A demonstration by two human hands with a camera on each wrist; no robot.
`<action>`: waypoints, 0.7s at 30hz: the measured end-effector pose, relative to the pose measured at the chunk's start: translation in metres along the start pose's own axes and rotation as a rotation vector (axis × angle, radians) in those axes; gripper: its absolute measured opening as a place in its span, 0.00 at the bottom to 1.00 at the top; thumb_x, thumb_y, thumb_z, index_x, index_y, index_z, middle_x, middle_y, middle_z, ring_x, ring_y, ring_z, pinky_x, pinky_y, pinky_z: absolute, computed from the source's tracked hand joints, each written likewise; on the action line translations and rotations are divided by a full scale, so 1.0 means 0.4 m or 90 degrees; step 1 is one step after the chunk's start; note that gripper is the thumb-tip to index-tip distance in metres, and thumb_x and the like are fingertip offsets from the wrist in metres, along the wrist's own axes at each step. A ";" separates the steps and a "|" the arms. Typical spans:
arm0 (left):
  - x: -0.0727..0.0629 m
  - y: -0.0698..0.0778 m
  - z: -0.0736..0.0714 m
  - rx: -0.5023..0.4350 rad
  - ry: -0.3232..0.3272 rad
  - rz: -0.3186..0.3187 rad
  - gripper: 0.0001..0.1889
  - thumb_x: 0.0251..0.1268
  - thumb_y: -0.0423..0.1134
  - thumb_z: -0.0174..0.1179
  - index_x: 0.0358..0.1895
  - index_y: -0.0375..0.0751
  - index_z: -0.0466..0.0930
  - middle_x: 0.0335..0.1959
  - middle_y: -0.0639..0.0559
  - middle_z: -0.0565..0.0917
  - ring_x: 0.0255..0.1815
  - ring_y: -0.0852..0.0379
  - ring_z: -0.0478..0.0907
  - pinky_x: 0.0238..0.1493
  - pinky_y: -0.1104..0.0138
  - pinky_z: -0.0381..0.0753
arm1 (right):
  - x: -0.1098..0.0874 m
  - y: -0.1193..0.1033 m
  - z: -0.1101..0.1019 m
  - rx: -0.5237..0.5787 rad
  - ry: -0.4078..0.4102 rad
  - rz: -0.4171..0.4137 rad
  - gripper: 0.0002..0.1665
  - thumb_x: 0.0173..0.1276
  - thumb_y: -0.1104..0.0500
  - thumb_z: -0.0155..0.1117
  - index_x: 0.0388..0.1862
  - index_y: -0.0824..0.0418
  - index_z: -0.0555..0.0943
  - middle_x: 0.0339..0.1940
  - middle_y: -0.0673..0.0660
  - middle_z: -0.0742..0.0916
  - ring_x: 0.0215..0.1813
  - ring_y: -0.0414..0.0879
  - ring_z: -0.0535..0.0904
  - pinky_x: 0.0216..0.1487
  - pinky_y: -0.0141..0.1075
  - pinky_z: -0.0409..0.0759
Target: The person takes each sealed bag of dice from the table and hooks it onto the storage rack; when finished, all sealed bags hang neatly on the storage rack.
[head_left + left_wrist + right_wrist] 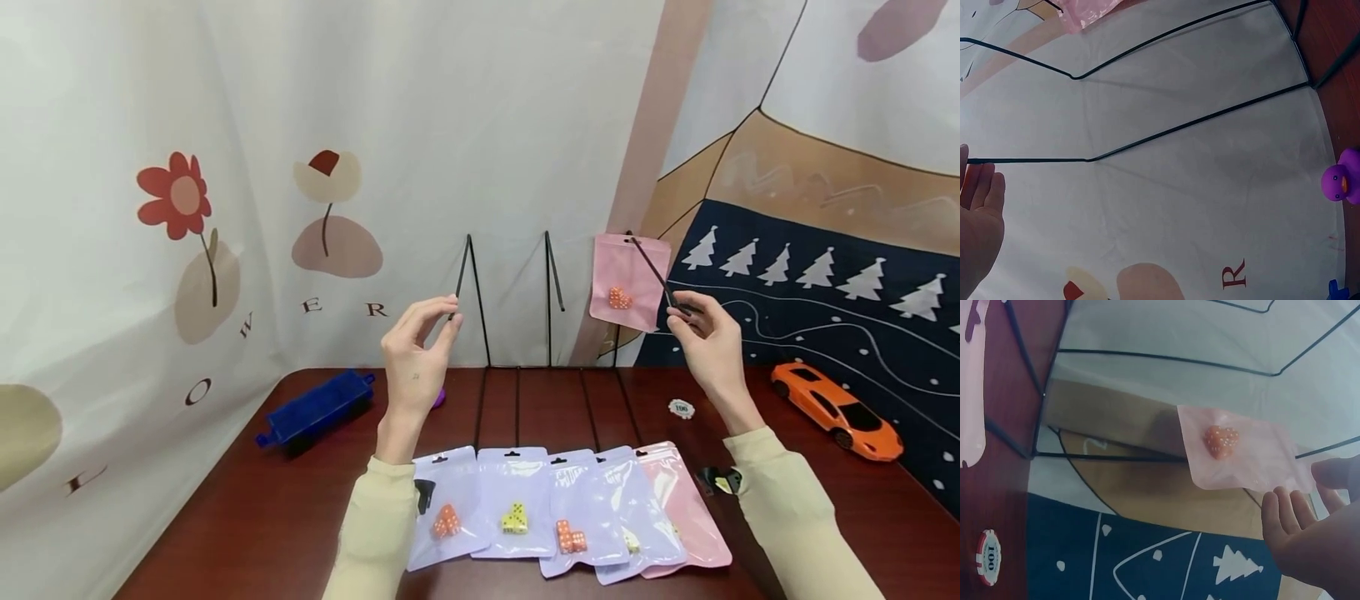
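Observation:
A black wire display rack [550, 300] with three forward prongs stands on the table. My left hand [416, 358] pinches the end of its left prong [1029, 160] between thumb and fingers. With thumb and fingertips my right hand [708, 342] holds the end of the right prong [651, 265]. A pink zip bag [637, 279] with orange dice [1221, 441] hangs by its hole far back on that right prong. The middle prong [556, 275] carries nothing.
In front of the rack lie several overlapping zip bags [513, 483], lilac and pink, with dice inside. Around them are a blue object [318, 407], a purple rubber duck [1336, 182], a poker chip [681, 408] and an orange toy car [836, 408]. A printed curtain [487, 125] stands behind.

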State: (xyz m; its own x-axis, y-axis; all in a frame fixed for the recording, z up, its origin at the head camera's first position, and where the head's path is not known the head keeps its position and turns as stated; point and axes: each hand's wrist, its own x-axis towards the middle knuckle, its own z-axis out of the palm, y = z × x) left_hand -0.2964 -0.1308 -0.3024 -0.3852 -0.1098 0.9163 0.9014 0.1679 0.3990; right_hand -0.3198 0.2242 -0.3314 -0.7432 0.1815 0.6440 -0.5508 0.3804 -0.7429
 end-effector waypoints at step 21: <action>0.023 0.073 0.011 0.025 -0.001 -0.015 0.07 0.52 0.15 0.62 0.35 0.22 0.81 0.39 0.31 0.81 0.45 0.40 0.80 0.55 0.60 0.78 | -0.120 -0.029 -0.078 -0.127 -0.114 0.025 0.12 0.69 0.66 0.58 0.51 0.69 0.74 0.39 0.60 0.81 0.38 0.37 0.76 0.41 0.16 0.74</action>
State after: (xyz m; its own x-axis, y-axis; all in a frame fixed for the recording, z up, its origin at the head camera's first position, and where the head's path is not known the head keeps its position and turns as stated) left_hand -0.2743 -0.1225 -0.2821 -0.4071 -0.1122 0.9065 0.8836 0.2029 0.4220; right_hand -0.2658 0.2395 -0.3482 -0.8277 0.0425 0.5596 -0.4478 0.5511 -0.7042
